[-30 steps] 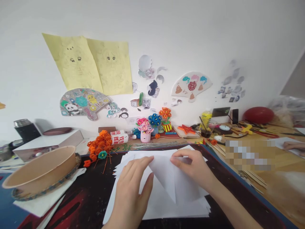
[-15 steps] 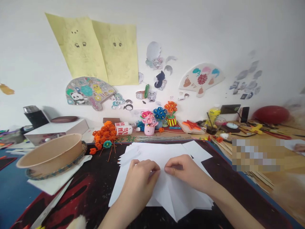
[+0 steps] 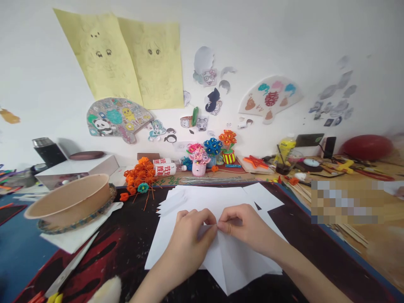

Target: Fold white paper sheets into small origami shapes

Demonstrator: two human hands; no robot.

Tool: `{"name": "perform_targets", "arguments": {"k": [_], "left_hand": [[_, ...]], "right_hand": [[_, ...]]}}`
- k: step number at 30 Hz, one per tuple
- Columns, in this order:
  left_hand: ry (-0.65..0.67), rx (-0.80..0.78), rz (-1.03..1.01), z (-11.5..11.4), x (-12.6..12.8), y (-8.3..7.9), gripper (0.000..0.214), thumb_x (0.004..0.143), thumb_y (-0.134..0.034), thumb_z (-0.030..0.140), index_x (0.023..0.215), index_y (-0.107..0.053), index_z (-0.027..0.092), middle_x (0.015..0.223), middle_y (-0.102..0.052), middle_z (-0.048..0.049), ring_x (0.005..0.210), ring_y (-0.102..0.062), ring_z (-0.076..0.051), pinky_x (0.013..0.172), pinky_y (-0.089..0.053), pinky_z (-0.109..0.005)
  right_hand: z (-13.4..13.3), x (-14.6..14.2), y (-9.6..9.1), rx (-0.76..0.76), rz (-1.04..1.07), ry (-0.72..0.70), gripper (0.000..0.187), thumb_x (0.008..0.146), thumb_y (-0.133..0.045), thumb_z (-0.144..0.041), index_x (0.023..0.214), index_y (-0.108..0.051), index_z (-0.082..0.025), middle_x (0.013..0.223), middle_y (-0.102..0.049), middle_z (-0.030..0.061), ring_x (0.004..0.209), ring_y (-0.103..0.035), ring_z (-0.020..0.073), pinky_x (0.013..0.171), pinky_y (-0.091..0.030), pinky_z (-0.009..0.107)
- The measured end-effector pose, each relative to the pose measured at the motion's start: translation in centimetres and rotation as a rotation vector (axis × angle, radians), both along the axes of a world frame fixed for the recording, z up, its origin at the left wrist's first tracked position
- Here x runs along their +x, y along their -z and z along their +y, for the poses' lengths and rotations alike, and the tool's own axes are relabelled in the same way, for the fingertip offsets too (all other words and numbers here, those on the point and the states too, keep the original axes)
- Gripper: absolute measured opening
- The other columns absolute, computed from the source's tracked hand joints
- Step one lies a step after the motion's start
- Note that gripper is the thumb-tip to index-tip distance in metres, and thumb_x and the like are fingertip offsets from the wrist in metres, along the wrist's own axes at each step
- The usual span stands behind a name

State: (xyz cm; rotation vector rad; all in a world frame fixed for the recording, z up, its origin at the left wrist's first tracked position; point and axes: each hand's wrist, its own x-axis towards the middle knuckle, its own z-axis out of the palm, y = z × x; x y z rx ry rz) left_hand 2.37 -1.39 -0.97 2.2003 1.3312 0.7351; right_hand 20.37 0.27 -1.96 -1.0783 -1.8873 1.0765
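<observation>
A creased white sheet of paper (image 3: 224, 269) is pinched at its upper edge by both hands, its folded point hanging toward me. My left hand (image 3: 193, 235) grips it with thumb and forefinger from the left. From the right, my right hand (image 3: 241, 221) pinches the same spot, the fingertips of the two hands nearly touching. Beneath them lies a stack of white paper (image 3: 179, 202) with uneven edges, resting on a dark mat (image 3: 135, 235). The fingers partly hide the sheet's top edge.
At left stand a beige bowl (image 3: 72, 198) and open scissors (image 3: 67, 269). Orange craft flowers (image 3: 142, 172) lie behind the stack, beside small flower pots (image 3: 199, 167). Thin sticks (image 3: 350, 235) and a yellow bottle (image 3: 284, 151) are on the right. A blurred patch covers part of the table there.
My left fingertips have moved right to meet the right ones at the paper's upper edge. The sheet's lower point has shifted slightly left, and the camera view has shifted a little.
</observation>
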Motion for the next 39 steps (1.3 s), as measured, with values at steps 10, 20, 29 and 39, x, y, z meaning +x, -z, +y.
{"name": "perform_targets", "arguments": {"k": [10,20,29,39], "left_hand": [[-0.025,-0.072,-0.127,-0.4,0.6,-0.2,0.017,0.089,-0.045,0.024,0.077,-0.058,0.022,0.076,-0.062,0.0017,0.078,-0.054,-0.018,0.081,-0.033,-0.035],[-0.004,-0.089,-0.357,-0.3,0.6,0.1,0.022,0.09,-0.049,0.031,0.074,-0.058,0.019,0.072,-0.061,0.0001,0.071,-0.053,-0.016,0.066,-0.036,-0.026],[-0.016,-0.101,-0.441,-0.3,0.6,0.3,0.024,0.087,-0.051,0.035,0.071,-0.057,0.018,0.066,-0.055,0.0015,0.063,-0.046,-0.014,0.057,-0.033,-0.024],[-0.057,-0.172,-0.201,1.0,-0.9,-0.6,0.018,0.084,-0.054,0.031,0.074,-0.062,0.017,0.072,-0.065,-0.0011,0.069,-0.056,-0.017,0.065,-0.038,-0.026]], "right_hand": [[-0.6,-0.5,0.0,0.055,0.138,0.045,0.022,0.081,-0.059,-0.029,0.064,-0.063,-0.016,0.062,-0.063,0.0016,0.062,-0.056,0.0152,0.059,-0.042,0.025],[-1.0,-1.0,0.1,0.051,0.237,0.102,0.025,0.08,-0.06,-0.034,0.064,-0.065,-0.016,0.061,-0.062,0.0022,0.06,-0.053,0.0149,0.056,-0.039,0.025],[-1.0,-1.1,0.2,0.041,0.261,0.106,0.028,0.081,-0.06,-0.038,0.066,-0.067,-0.016,0.061,-0.062,0.0028,0.06,-0.052,0.0152,0.056,-0.04,0.026],[0.6,-0.1,0.7,0.219,-0.096,0.145,0.023,0.087,-0.054,-0.029,0.07,-0.066,-0.018,0.07,-0.068,0.0026,0.069,-0.06,0.0178,0.068,-0.045,0.03]]}}
